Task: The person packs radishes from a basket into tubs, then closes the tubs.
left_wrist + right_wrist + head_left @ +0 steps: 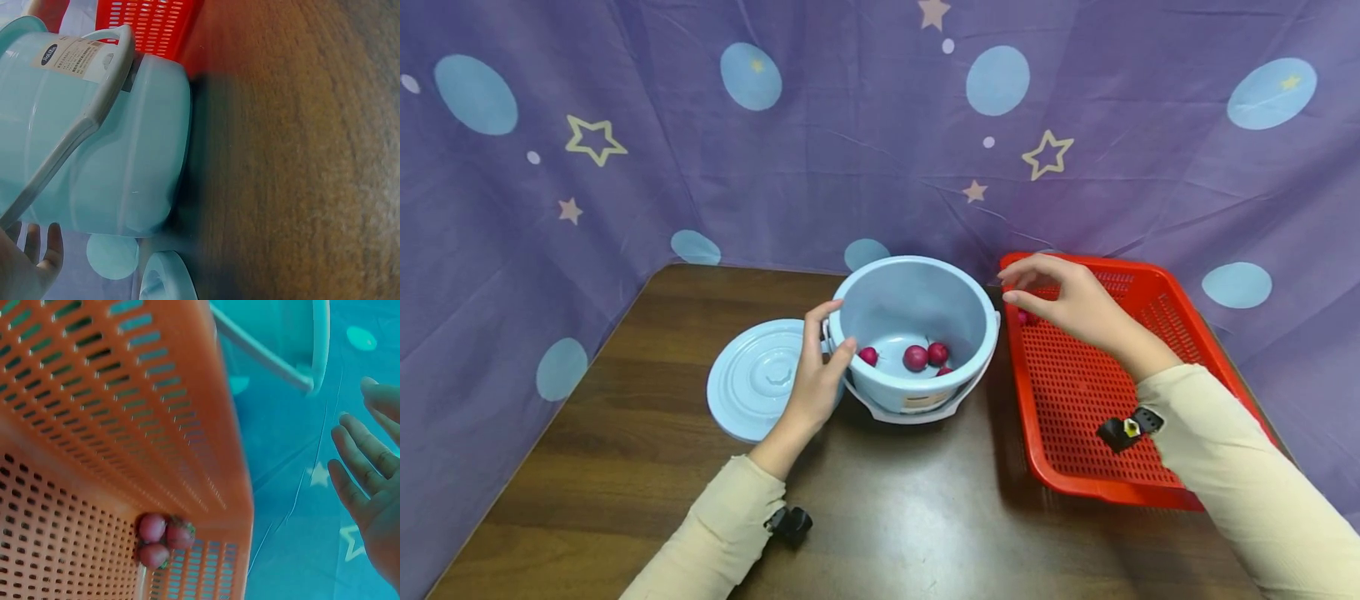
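Note:
A light blue bucket [917, 396] holds several small red radishes [915, 358] on its bottom. My left hand [812, 379] rests against the bucket's left side at the rim, thumb and fingers spread and fairly straight. In the left wrist view, the fingertips [55, 234] are right at the bucket's side, by its grey handle [75, 134]. My right hand [1067, 300] hovers over the near-left part of the red plastic basket's rim [1026, 400], fingers loosely bent and holding nothing. Three radishes [153, 528] lie in a corner of the basket in the right wrist view.
A round light blue lid [752, 379] lies on the wooden table [880, 517] left of the bucket. Behind the table hangs a purple cloth [865, 150] with stars and dots. The basket stands to the bucket's right, with a narrow gap between them.

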A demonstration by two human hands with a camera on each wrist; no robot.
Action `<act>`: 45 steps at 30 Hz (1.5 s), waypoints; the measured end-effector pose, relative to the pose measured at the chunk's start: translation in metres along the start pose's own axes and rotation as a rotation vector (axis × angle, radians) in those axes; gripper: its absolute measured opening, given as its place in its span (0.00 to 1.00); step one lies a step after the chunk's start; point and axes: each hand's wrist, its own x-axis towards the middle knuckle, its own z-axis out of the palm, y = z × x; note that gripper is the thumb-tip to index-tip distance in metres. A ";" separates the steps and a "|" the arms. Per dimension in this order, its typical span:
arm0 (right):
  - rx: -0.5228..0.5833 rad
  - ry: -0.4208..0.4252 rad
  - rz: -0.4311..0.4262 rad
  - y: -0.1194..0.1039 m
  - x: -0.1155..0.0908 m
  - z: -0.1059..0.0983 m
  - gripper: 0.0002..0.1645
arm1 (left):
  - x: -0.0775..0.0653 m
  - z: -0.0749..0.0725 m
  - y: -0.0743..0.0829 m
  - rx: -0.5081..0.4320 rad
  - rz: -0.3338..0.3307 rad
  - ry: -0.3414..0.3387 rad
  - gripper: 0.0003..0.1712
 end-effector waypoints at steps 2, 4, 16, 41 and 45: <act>-0.004 0.013 0.034 0.005 0.001 -0.003 0.15 | 0.001 0.000 0.000 0.000 0.003 0.001 0.31; -0.001 0.024 0.072 0.011 0.002 -0.005 0.14 | 0.001 0.000 0.000 -0.002 0.007 0.003 0.32; 0.023 0.052 0.229 0.056 0.005 -0.011 0.18 | 0.002 0.000 0.001 0.017 0.017 0.007 0.31; -0.086 0.000 0.350 0.122 -0.011 0.005 0.22 | -0.001 -0.003 0.005 0.030 -0.041 -0.038 0.32; -0.113 -0.032 0.357 0.123 -0.006 0.013 0.21 | 0.000 -0.005 0.006 0.033 -0.060 -0.038 0.32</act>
